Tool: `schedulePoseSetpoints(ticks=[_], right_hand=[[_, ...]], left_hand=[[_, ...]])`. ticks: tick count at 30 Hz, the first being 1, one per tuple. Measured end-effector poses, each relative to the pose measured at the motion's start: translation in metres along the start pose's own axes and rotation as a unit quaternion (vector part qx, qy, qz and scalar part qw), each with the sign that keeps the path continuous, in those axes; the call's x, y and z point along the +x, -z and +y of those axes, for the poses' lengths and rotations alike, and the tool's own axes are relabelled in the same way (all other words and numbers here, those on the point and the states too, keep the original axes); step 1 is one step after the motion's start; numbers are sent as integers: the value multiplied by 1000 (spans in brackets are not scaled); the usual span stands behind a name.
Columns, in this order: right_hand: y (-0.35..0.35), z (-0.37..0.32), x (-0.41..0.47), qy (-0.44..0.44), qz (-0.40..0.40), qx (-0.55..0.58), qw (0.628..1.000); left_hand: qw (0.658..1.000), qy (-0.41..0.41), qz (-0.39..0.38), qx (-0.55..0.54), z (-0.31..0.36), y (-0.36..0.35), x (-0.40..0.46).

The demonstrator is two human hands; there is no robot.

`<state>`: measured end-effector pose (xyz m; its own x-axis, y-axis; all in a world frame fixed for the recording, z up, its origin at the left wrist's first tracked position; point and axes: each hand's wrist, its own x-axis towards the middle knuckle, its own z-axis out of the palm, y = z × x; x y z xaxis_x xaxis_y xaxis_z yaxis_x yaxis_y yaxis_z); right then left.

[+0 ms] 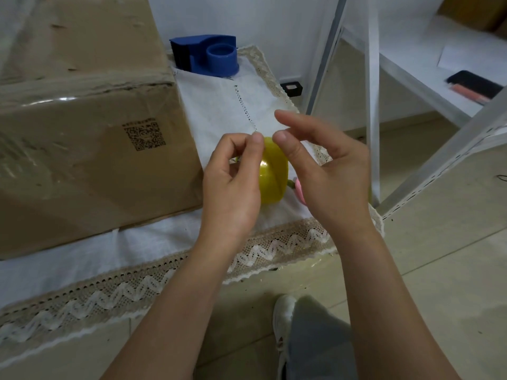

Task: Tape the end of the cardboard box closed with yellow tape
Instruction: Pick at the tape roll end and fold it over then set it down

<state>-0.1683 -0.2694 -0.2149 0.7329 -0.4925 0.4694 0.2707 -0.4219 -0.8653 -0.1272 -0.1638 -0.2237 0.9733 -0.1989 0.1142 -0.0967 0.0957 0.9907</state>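
Item in hand: one roll of yellow tape (274, 174), stood on edge and held up over the cloth. Your left hand (233, 182) is closed around the roll, thumb pressed to its upper rim and fingers curled behind it. Your right hand (323, 171) holds nothing: fingers spread and loose, thumb tip touching the top of the roll, index finger raised clear above it. By the look of it you are picking for the free end; no loose tail shows, and whether one is lifted under the thumbs cannot be told. Beneath: a white tablecloth (225, 111) with a lace border. Just beside the roll, partly hidden by your right hand, something pink (300, 192), not identifiable. To your left on the same cloth: the cardboard box (90, 149), large, its near face carrying a printed QR code, and a glossy clear film along the upper seam. No yellow tape shows anywhere on the box, so the closing is judged not yet begun; remaining are freeing the end, drawing out a length, laying it over the box end and cutting. Behind, at the far end of the cloth: a blue tape dispenser (208, 54), empty. To your right: a white metal shelf frame (373, 105).
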Motion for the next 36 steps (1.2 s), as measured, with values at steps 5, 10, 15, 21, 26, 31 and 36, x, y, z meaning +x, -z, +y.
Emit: schedulePoseSetpoints(ticks=[5,10,15,21,26,31,36], right_hand=[[2,1,1,-21,-18,-10,1000],[6,4,3,-10,-18,-40,999],[9,7,5,18,-18,-78,997],[7,9,4,57,-14,-95,994],[6,11,5,86,14,-96,992],[7,10,7,143,37,-113,983],[6,11,5,175,29,-124,976]], left_hand=[[1000,-11,-7,11,-1,-1,0],[999,-23,-31,29,-3,0,-2],[995,-64,-47,53,-9,2,-2],[994,-82,-40,60,-9,2,-2],[992,-101,-18,71,-8,4,-2],[992,-103,-22,64,-7,4,-3],[995,-85,-34,47,-9,2,-4]])
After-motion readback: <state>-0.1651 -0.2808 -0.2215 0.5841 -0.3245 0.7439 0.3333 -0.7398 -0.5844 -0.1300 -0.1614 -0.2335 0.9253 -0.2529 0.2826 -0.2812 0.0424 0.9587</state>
